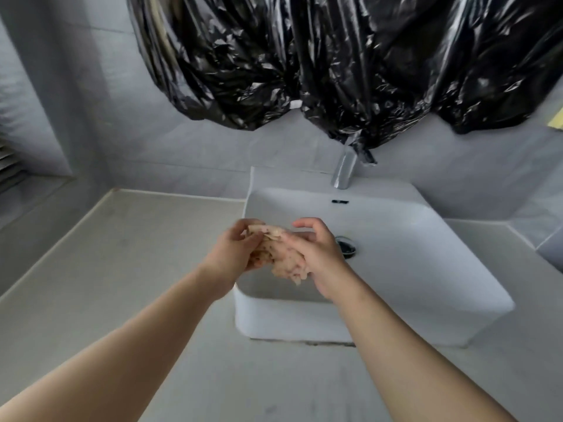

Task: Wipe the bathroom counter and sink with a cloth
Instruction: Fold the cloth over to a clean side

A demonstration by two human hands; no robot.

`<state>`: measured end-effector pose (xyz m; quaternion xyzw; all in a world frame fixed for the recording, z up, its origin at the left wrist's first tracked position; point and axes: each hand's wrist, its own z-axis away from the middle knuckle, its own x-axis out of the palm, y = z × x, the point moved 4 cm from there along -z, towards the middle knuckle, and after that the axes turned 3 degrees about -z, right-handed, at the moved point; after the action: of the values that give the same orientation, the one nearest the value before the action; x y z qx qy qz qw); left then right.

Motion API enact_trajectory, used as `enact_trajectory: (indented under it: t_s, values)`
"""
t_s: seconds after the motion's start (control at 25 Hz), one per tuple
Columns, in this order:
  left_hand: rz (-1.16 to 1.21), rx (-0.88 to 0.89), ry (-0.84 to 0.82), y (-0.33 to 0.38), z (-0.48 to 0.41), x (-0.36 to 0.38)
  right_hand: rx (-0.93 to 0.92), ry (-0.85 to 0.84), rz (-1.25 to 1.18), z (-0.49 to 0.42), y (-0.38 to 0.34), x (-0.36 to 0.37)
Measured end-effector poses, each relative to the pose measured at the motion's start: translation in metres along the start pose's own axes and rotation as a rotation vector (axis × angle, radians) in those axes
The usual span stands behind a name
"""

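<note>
Over the left half of the white basin, the left hand [236, 254] and the right hand [316, 257] hold a crumpled, pale cloth [278, 254] between them: the left hand's fingers curl around the cloth's upper left edge and pinch it, while the right hand presses against the bunch from the other side, its fingers partly lifted and bent rather than fully clamped. The cloth hangs clear of the surfaces, touching neither the sink [411, 254] nor the counter [122, 269]. The step looks like gathering or wringing the cloth before wiping, so it pays to keep the bunch above the basin so any drips fall inside, squeeze it evenly, then refold it to a flat pad that gives a broad clean face. The cloth seems mottled with darker flecks, so turning a fresher side outward would help. Just right of the right hand lies the drain [345, 246], and beyond it the overflow slot [339, 201] and the chrome faucet [344, 172] at the back rim. Black plastic bags [335, 71] hang over the wall above, their lowest tip touching the faucet's top. A dark line of grime shows where the basin's front meets the counter, worth a pass. No brand, label or legible writing is visible anywhere.
</note>
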<state>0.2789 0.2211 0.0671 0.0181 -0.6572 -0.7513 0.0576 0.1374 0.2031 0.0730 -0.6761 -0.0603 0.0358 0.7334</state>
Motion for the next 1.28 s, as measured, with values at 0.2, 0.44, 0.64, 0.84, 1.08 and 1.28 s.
enact_trajectory:
  t_s: [0.2, 0.44, 0.64, 0.84, 1.08, 1.28]
  values:
    - [-0.095, -0.036, -0.069, 0.002, -0.044, 0.064, 0.019, 0.145, 0.063, -0.032, -0.004, -0.062]
    - [-0.009, -0.142, 0.082, -0.001, -0.077, 0.096, 0.223, -0.003, -0.170, -0.056, 0.006, -0.078]
    - [0.001, -0.281, 0.170, -0.023, -0.095, 0.117, -0.015, 0.155, 0.257, -0.088, 0.016, -0.062]
    - [-0.068, -0.340, 0.170, -0.039, -0.114, 0.124, 0.066, 0.176, 0.350, -0.106, 0.029, -0.064]
    - [-0.159, -0.319, 0.087, -0.042, -0.124, 0.122, 0.131, 0.181, 0.408, -0.120, 0.039, -0.067]
    - [-0.274, -0.238, -0.052, -0.038, -0.141, 0.110, 0.214, 0.106, 0.183, -0.127, 0.042, -0.079]
